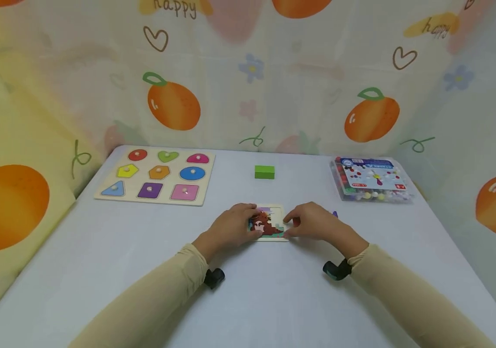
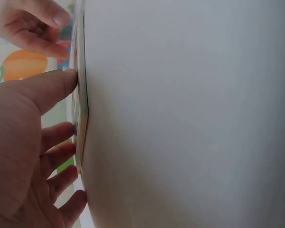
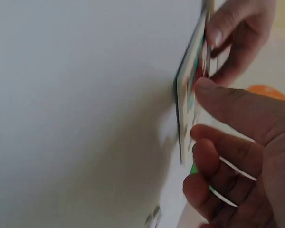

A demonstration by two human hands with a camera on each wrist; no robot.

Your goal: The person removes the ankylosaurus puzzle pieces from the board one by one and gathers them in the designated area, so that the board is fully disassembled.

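A small jigsaw puzzle board (image 1: 277, 223) with a brown animal picture lies flat at the middle of the table, its upper right part pale and bare. My left hand (image 1: 232, 225) rests on its left side, thumb near the front edge and fingers spread toward the far edge. At the right side, my right hand (image 1: 313, 221) touches the board with the thumb tip, its other fingers bent loosely by the edge. In the right wrist view, nothing shows between that thumb (image 3: 228, 102) and the fingers. A small purple piece (image 1: 335, 213) lies partly hidden behind the right hand.
A green block (image 1: 264, 172) lies beyond the puzzle. At the back left is a knobbed shape board (image 1: 167, 195) with coloured shapes. A clear plastic box (image 1: 374, 180) of small coloured parts stands at the back right, near the printed curtain (image 1: 291, 96).
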